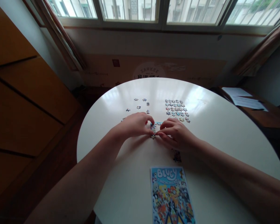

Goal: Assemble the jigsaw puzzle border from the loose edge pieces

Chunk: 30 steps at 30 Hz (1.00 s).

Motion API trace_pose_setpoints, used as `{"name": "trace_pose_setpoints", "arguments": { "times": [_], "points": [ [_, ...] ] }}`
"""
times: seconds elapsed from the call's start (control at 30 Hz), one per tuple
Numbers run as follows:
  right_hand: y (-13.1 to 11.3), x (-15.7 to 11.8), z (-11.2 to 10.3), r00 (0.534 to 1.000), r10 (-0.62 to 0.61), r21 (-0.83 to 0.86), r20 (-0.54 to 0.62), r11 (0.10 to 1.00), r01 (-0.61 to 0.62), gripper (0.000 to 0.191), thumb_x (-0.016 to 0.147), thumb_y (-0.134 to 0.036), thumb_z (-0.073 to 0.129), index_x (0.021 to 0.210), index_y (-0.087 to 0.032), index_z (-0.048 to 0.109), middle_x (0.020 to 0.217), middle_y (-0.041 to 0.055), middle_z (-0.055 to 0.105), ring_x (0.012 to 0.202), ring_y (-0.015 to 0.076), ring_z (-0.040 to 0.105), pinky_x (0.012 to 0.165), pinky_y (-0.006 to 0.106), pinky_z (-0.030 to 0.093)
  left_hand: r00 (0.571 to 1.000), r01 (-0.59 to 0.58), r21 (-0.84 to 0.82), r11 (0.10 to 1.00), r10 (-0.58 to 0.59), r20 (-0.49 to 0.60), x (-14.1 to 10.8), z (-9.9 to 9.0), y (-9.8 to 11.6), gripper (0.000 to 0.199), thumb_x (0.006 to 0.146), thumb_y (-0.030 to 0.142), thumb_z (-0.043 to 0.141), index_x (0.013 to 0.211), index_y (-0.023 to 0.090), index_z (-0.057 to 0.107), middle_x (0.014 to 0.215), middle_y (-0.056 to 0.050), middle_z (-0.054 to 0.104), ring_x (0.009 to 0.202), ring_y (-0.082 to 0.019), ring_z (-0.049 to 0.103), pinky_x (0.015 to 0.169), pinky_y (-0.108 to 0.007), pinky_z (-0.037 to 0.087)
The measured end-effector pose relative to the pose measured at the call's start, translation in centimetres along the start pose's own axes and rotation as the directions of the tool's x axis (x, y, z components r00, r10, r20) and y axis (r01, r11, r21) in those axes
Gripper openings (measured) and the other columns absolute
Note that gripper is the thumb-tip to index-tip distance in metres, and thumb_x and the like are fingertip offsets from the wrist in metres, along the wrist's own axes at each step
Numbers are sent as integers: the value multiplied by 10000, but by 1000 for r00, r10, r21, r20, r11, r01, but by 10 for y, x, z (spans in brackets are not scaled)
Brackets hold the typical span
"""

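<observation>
A small strip of joined puzzle pieces [153, 130] lies on the white round table [130, 186]. My left hand [138, 124] holds its left side, with the index finger at the top end and the thumb lower down. From the right, my right hand [174, 132] touches the strip's lower part with its fingertips, the fingers bent together. A light blue joined section [158, 123] runs between the hands at the top, partly hidden by the right fingers. Below my right hand sits a dark cluster of pieces [177, 156], partly covered by the hand.
Loose pieces [138, 107] are scattered beyond my left hand. Rows of several pieces [176, 109] lie beyond my right hand. A colourful Bluey picture sheet [172, 196] is near the front edge. Papers [245, 99] rest on a brown side table at the right.
</observation>
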State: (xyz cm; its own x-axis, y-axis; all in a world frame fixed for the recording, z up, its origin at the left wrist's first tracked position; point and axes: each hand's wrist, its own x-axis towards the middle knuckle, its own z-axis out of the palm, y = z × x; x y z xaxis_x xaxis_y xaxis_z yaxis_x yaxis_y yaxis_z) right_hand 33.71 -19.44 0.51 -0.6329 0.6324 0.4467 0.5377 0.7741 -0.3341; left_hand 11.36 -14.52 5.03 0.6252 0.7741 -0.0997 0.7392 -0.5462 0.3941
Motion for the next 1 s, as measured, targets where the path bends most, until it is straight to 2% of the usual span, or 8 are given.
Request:
{"name": "trace_pose_setpoints", "arguments": {
  "times": [0.17, 0.47, 0.6, 0.73, 0.8, 0.87, 0.93, 1.0],
  "points": [
    [-4, 2, 1, 999, -20, -36, 41, 999, 21, 302, 1011, -294, 516, 851, -217, 761, 873, 47, 712, 803, 193, 543, 749, 354, 329, 1000, 4, 18, 1000, -4, 3, -1, -1, 3, 433, 753, 466, 731, 1132, 258, 751, 1062, -76, 691, 947, -252, 611, 752, -322, 445],
    [-7, 0, 3, 999, 2, -27, 53, 1000, 0, 327, 1039, -302, 468, 936, -217, 767, 886, 56, 710, 816, 197, 556, 775, 355, 373, 1000, -10, 0, 1000, 10, -4, -2, -1, 1, 421, 758, 453, 736, 1127, 252, 746, 1052, -73, 691, 957, -252, 626, 775, -333, 463],
    [-2, 0, 0, 997, 27, -41, -73, 999, -30, 334, 1038, -324, 489, 881, -212, 762, 867, 52, 716, 803, 195, 572, 780, 362, 396, 1000, -4, -49, 999, 5, 11, -2, -3, -2, 467, 775, 504, 734, 1155, 233, 720, 1065, -82, 702, 974, -258, 632, 777, -333, 469],
    [11, -3, -21, 968, 142, -66, -209, 985, -158, 401, 1046, -330, 463, 800, -188, 746, 809, 60, 704, 760, 184, 583, 742, 349, 427, 999, 27, -108, 994, -24, 27, -1, -5, -7, 438, 821, 488, 701, 1167, 220, 704, 1094, -82, 712, 958, -237, 647, 774, -316, 469],
    [19, -6, -36, 953, 247, -86, -177, 960, -265, 395, 1034, -334, 478, 786, -187, 748, 769, 54, 685, 715, 173, 578, 680, 331, 421, 999, 35, -105, 994, -33, 24, 0, -5, -7, 445, 817, 497, 703, 1166, 221, 703, 1084, -80, 712, 951, -236, 648, 770, -315, 468],
    [25, -9, -49, 935, 345, -110, -84, 929, -353, 341, 1008, -328, 525, 799, -192, 757, 754, 43, 677, 671, 157, 569, 621, 313, 402, 999, 35, -84, 996, -34, 16, 0, -4, -6, 469, 797, 518, 718, 1162, 223, 704, 1067, -81, 707, 947, -244, 643, 759, -319, 466],
    [27, -10, -57, 926, 376, -121, 29, 921, -370, 249, 969, -305, 591, 826, -201, 767, 778, 34, 691, 668, 146, 576, 603, 298, 401, 999, 33, -61, 998, -32, 9, 1, -3, -5, 471, 781, 520, 732, 1151, 230, 707, 1058, -80, 699, 945, -250, 635, 756, -327, 465],
    [26, -10, -60, 930, 344, -112, 128, 937, -331, 152, 928, -255, 646, 857, -216, 774, 800, 22, 710, 696, 142, 597, 626, 288, 420, 999, 37, -49, 998, -37, 5, 1, -3, -4, 448, 768, 511, 744, 1124, 241, 718, 1053, -77, 691, 943, -253, 627, 758, -333, 465]
  ]
}}
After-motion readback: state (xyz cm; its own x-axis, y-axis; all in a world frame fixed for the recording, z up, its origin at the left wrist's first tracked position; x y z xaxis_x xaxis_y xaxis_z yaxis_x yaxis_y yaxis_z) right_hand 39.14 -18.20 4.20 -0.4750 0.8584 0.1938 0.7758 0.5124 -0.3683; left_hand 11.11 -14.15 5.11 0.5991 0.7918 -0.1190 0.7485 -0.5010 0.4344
